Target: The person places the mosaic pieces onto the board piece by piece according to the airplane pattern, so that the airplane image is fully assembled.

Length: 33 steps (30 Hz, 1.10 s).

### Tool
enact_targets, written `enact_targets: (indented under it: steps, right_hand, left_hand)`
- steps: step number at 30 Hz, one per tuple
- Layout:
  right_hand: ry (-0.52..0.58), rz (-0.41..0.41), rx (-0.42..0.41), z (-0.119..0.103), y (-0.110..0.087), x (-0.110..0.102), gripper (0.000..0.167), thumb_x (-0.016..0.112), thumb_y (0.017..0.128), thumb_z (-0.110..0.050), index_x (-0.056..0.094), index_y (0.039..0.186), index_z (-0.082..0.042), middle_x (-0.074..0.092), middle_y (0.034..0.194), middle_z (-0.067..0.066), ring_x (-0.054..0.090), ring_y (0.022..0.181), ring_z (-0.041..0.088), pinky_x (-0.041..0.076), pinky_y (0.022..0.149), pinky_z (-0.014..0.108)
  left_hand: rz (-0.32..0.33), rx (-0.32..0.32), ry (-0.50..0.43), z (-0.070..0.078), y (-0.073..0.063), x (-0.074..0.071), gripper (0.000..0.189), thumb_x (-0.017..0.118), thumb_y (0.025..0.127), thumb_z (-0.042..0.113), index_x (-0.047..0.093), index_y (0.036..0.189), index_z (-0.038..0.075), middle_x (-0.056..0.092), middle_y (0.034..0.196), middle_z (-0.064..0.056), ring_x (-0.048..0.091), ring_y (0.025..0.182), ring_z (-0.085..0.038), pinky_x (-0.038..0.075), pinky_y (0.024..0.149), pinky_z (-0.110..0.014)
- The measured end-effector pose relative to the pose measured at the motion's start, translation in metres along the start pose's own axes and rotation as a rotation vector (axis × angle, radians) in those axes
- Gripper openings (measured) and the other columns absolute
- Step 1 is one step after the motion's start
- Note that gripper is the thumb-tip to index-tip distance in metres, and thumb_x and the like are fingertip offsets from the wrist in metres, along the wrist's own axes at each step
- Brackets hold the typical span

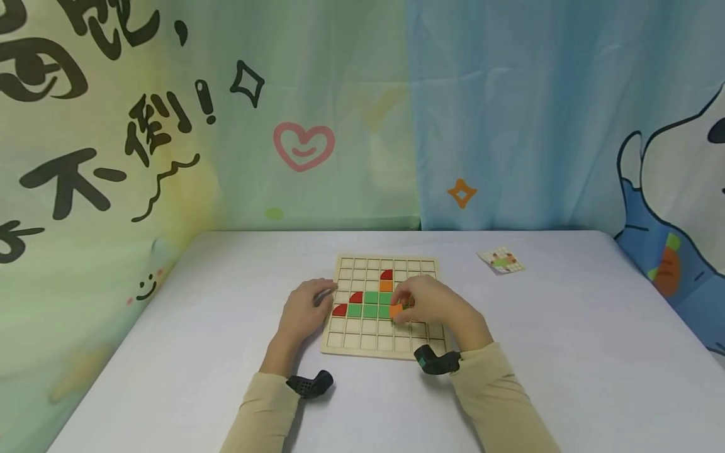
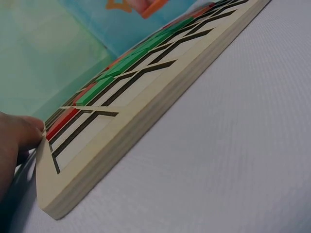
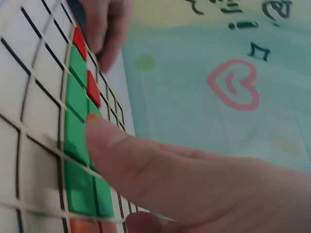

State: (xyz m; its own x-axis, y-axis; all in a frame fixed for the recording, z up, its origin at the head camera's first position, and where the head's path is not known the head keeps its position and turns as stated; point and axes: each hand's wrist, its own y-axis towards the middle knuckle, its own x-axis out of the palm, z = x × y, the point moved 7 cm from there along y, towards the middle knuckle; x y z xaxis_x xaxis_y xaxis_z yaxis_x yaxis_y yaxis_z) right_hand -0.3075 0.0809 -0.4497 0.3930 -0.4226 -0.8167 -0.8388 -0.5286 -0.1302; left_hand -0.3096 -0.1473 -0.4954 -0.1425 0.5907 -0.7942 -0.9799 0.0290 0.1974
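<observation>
A wooden grid board [image 1: 352, 341] lies on the table with red, green and orange tiles set in its cells. My left hand [image 1: 306, 308] rests against the board's left edge; its fingers [image 2: 26, 128] touch that edge in the left wrist view. Over the right part of the board, my right hand [image 1: 433, 305] pinches an orange square tile [image 1: 396, 310] between thumb and fingers. Seen from the left wrist, this tile [image 2: 154, 8] is raised above the board. Green tiles [image 3: 80, 138] lie beneath the right hand, with orange tiles [image 3: 82, 226] beside them, partly hidden.
A small card [image 1: 501, 260] with a coloured grid picture lies at the back right of the white table [image 1: 566, 352]. Printed curtains [image 1: 351, 195] hang behind and beside the table. Each wrist wears a black camera [image 1: 310, 384].
</observation>
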Motion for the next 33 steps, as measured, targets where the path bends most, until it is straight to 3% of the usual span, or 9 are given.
enact_targets:
  steps: [8, 14, 25, 33]
  right_hand:
    - [-0.123, -0.019, 0.049, -0.014, -0.001, 0.014, 0.02, 0.082, 0.072, -0.03, 0.067, 0.086, -0.027, 0.056, 0.078, -0.01, 0.051, 0.072, 0.01, 0.044, 0.064, 0.027]
    - [-0.133, -0.008, 0.072, -0.016, -0.001, 0.018, 0.02, 0.082, 0.072, -0.028, 0.064, 0.081, -0.027, 0.055, 0.074, -0.01, 0.051, 0.069, 0.009, 0.041, 0.061, 0.026]
    - [-0.163, -0.017, 0.101, -0.01, -0.006, 0.01, 0.02, 0.082, 0.074, -0.024, 0.066, 0.085, -0.025, 0.056, 0.077, -0.01, 0.051, 0.073, 0.009, 0.043, 0.067, 0.032]
    - [-0.187, -0.021, 0.103, -0.012, -0.005, 0.012, 0.018, 0.082, 0.073, -0.024, 0.066, 0.081, -0.024, 0.055, 0.075, -0.008, 0.05, 0.07, 0.01, 0.041, 0.061, 0.029]
  left_hand:
    - [0.002, -0.011, 0.0, 0.001, 0.0, 0.0, 0.03, 0.058, 0.09, 0.022, 0.067, 0.119, 0.019, 0.06, 0.132, -0.002, 0.049, 0.13, -0.023, 0.037, 0.111, -0.045]
    - [0.01, -0.011, 0.002, -0.001, 0.0, 0.001, 0.03, 0.057, 0.09, 0.022, 0.067, 0.118, 0.019, 0.06, 0.132, -0.002, 0.049, 0.13, -0.024, 0.038, 0.111, -0.046]
    - [0.008, -0.008, 0.013, -0.002, 0.002, 0.003, 0.03, 0.057, 0.09, 0.023, 0.067, 0.119, 0.02, 0.06, 0.131, -0.002, 0.049, 0.13, -0.023, 0.037, 0.111, -0.046]
    - [0.011, 0.004, 0.019, -0.002, 0.002, 0.002, 0.031, 0.057, 0.09, 0.023, 0.067, 0.118, 0.02, 0.06, 0.131, -0.002, 0.049, 0.13, -0.024, 0.037, 0.111, -0.046]
